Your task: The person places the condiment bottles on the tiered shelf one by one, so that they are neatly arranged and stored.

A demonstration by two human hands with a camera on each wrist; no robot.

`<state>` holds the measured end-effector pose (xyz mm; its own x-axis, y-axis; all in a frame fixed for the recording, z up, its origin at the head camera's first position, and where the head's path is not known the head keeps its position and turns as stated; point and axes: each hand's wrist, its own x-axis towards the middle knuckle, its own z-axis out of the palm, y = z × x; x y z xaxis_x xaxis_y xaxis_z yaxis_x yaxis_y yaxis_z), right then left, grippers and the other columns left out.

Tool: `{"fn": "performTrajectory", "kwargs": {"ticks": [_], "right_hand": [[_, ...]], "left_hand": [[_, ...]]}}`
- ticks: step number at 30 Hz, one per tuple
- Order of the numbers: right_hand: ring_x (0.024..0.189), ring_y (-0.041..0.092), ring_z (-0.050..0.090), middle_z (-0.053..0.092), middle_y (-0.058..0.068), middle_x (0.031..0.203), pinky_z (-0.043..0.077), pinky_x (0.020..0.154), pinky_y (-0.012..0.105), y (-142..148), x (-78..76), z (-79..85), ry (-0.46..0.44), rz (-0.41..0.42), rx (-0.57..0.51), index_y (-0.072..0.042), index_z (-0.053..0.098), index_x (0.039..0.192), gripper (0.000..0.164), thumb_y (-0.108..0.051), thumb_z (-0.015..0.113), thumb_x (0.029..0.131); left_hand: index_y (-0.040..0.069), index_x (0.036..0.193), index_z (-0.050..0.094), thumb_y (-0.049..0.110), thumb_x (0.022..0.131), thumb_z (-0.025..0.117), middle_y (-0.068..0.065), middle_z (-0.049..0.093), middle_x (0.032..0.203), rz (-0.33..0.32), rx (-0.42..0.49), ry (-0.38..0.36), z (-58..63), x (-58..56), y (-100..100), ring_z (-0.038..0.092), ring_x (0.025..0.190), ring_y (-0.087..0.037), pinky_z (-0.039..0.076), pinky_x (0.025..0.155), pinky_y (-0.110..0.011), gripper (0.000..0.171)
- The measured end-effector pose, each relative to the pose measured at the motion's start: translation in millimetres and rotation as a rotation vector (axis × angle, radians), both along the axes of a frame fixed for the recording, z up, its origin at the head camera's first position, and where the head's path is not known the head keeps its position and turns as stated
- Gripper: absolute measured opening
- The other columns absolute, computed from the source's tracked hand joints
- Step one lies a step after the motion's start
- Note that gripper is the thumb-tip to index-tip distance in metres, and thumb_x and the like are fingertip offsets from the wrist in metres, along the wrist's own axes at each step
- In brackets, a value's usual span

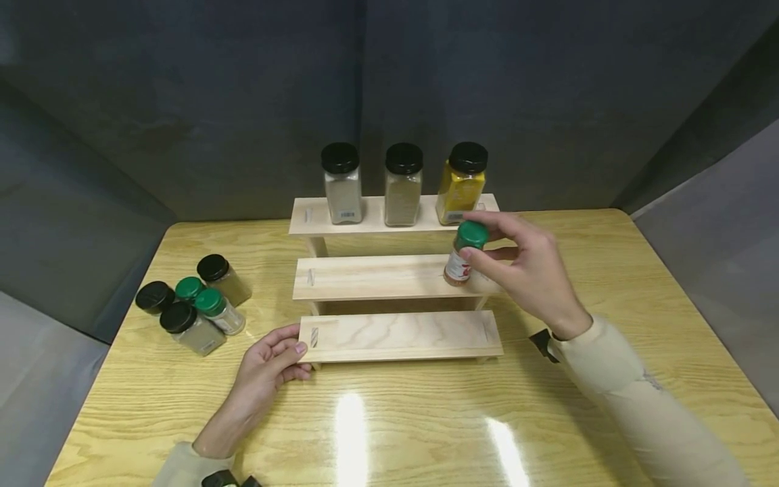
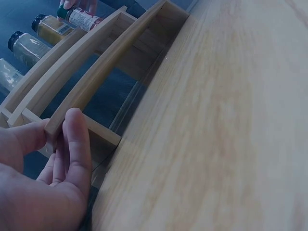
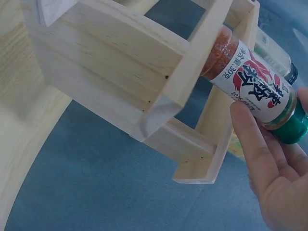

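A three-step wooden spice rack (image 1: 389,338) stands mid-table. My right hand (image 1: 532,267) pinches a green-capped spice jar (image 1: 458,266) near its cap, over the right end of the middle step; in the right wrist view the jar (image 3: 252,79) shows a white label and reddish powder. Whether its base touches the step I cannot tell. With thumb and fingers my left hand (image 1: 268,365) grips the left end of the lowest step, also seen in the left wrist view beside the rack's edge (image 2: 62,113). Three black-capped jars line the top step: white (image 1: 344,193), greyish (image 1: 403,193) and yellow (image 1: 460,189).
Left of the rack, several jars stand grouped on the table: black-capped ones (image 1: 197,335) and green-capped ones (image 1: 226,318). Dark cloth (image 1: 389,81) hangs behind the table. Pale panels (image 1: 724,196) flank the sides.
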<state>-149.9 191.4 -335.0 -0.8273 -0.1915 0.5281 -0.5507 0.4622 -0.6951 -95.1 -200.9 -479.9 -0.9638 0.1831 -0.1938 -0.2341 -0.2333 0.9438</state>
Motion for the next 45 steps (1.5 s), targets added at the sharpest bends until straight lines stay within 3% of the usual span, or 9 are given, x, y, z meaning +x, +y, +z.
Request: {"fn": "performTrajectory", "kwargs": {"ticks": [24,29,38,45], "right_hand": [[0.101,0.016,0.068,0.073,0.004,0.113,0.063,0.083,0.017,0,0.8,-4.5,-0.032,-0.017,-0.006,-0.011,0.069,0.146,0.057,0.003,0.086,0.092],[0.104,0.019,0.07,0.073,0.004,0.117,0.062,0.084,0.019,2,5.1,-4.7,-0.055,-0.028,-0.06,-0.011,0.069,0.146,0.059,0.003,0.086,0.092],[0.11,0.021,0.071,0.073,0.01,0.129,0.061,0.089,0.021,23,23.8,-12.9,-0.044,-0.141,-0.143,-0.007,0.067,0.146,0.055,0.005,0.082,0.095],[0.113,0.018,0.069,0.071,0.007,0.132,0.058,0.085,0.017,49,40.8,-35.4,-0.187,-0.244,-0.117,-0.012,0.064,0.151,0.056,-0.007,0.082,0.099]], "left_hand": [[-0.018,0.149,0.041,-0.007,0.108,0.06,-0.009,0.068,0.103,-0.005,-0.006,-0.002,0.4,0.1,0,0.071,0.08,-0.016,0.067,0.074,-0.028,0.046],[-0.018,0.15,0.041,-0.007,0.108,0.06,-0.009,0.067,0.103,-0.001,-0.011,-0.008,0.2,0.1,0,0.071,0.08,-0.017,0.067,0.075,-0.028,0.047],[-0.018,0.151,0.04,-0.007,0.108,0.06,-0.009,0.067,0.103,0.0,-0.01,-0.007,0.0,0.0,0,0.072,0.08,-0.017,0.067,0.075,-0.028,0.048],[-0.017,0.149,0.042,-0.008,0.108,0.06,-0.008,0.068,0.103,0.008,-0.006,-0.016,1.5,0.1,1,0.071,0.08,-0.017,0.067,0.074,-0.028,0.046]]}}
